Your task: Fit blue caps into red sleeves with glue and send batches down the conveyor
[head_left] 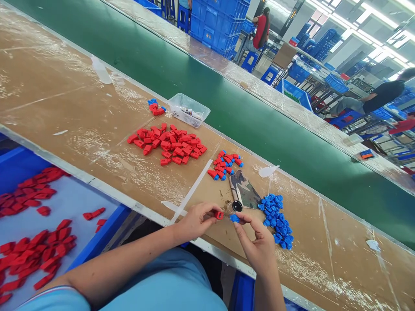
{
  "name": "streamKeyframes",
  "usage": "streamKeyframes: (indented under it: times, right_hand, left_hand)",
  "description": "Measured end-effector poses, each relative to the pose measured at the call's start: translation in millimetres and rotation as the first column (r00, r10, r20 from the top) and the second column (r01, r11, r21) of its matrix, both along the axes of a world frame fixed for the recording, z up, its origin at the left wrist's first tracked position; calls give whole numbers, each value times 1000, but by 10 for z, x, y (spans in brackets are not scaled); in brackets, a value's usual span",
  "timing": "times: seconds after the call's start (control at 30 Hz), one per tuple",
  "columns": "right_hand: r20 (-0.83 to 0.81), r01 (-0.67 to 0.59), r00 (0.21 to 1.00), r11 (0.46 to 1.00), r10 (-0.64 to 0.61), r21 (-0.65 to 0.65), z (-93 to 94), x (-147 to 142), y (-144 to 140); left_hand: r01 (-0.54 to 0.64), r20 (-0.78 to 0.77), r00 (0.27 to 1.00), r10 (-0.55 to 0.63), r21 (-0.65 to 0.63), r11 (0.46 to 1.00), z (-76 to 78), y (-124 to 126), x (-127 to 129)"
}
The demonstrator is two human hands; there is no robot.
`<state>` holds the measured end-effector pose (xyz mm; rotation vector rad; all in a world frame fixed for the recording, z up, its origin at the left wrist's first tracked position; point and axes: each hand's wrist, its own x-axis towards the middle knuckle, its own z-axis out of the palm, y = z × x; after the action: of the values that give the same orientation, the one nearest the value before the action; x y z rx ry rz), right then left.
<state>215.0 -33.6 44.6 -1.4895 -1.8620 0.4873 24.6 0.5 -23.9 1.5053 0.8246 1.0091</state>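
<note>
Between thumb and fingers, my left hand (197, 221) pinches a small red plastic piece (219, 215), its open end facing right. My right hand (257, 242) grips a small blue plastic piece (234, 218) at the fingertips, a short gap from the red one. Just behind them is a small round container with a black top (237, 206), beside a camouflage-patterned cloth (247, 190). A heap of blue pieces (275, 218) lies right of the cloth. Beyond my left hand lie joined red-and-blue pieces (226, 164) and a larger pile of red pieces (171, 144).
A clear plastic tub (189, 110) with small parts stands by the green conveyor belt (227, 95). At lower left a blue crate (106, 235) holds many red pieces. White tape strips (194, 188) mark the brown tabletop. People sit at other benches in the background.
</note>
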Motion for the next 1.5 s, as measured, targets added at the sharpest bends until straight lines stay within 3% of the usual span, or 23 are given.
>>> streamKeyframes:
  times: [0.2, 0.63, 0.87, 1.27, 1.5]
  right_hand:
    - [-51, -57, 997, 998, 56, -18, -108, -184, -12]
    - [-73, -42, 997, 998, 39, -39, -138, -187, -6]
    - [-94, -22, 995, 997, 15, -72, -140, -175, -21]
    - [-220, -175, 965, 976, 144, -132, -130, -131, -26]
    - [-259, -129, 961, 984, 95, -121, -229, -77, -73]
  left_hand:
    - [10, -81, 997, -6, 48, 999, 41, 5, -34]
    - [51, -115, 992, -45, 54, 997, 128, -1, -59]
    - [47, -148, 989, -25, 149, 988, 101, 10, -60]
    - [209, -210, 965, -155, 265, 941, 107, -11, -112]
    - [282, -203, 951, -234, 250, 926, 111, 20, -115]
